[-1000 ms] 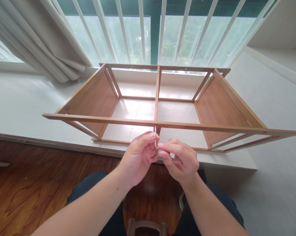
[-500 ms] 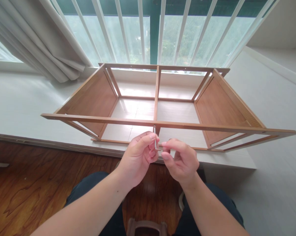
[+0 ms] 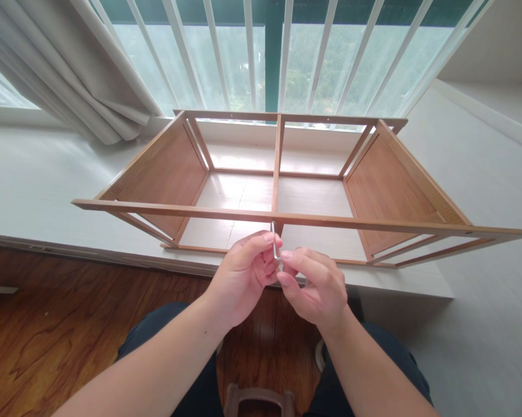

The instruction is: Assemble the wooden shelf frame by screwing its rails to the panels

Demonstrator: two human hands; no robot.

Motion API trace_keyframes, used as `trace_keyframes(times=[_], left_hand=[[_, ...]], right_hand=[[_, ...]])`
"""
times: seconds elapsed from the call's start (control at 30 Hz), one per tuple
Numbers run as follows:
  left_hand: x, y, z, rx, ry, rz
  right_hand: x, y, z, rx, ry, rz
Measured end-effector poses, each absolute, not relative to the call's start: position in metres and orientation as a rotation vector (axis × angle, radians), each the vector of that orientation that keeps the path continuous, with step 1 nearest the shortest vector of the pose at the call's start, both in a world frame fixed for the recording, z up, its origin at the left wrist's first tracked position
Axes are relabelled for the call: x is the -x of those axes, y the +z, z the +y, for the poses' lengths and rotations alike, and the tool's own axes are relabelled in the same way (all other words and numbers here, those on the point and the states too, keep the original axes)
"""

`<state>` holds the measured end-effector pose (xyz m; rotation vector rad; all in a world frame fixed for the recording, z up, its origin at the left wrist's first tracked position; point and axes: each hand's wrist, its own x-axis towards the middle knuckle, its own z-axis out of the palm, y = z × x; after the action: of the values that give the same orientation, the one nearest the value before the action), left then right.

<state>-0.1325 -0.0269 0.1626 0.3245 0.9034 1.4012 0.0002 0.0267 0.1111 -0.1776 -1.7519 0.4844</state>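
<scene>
A brown wooden frame [image 3: 169,209] with two open bays lies on a white window ledge [image 3: 35,185]. A small metal hex key [image 3: 273,238] points up into the near rail at the centre divider [image 3: 277,168]. My left hand [image 3: 243,277] pinches the key's shaft between thumb and fingers. My right hand [image 3: 318,287] grips the key's lower bent end, its fingertips touching those of the left hand. Both hands are just below the near rail.
A grey curtain [image 3: 70,75] hangs at the back left before a barred window [image 3: 261,52]. Dark wooden floor [image 3: 48,330] lies below the ledge on the left. The top of a brown stool [image 3: 256,399] shows between my knees.
My right hand's fingers opened a little off the key half a second ago and have closed on it again. The frame and my left hand have barely moved.
</scene>
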Motion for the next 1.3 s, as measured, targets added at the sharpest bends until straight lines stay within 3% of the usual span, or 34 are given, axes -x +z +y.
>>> trace_keyframes(times=[1.3], left_hand=[[0.134,0.1611,-0.026,-0.264,1.378,0.895]], right_hand=[[-0.0012,0.1157,0.0244,0.227,0.462,-1.93]])
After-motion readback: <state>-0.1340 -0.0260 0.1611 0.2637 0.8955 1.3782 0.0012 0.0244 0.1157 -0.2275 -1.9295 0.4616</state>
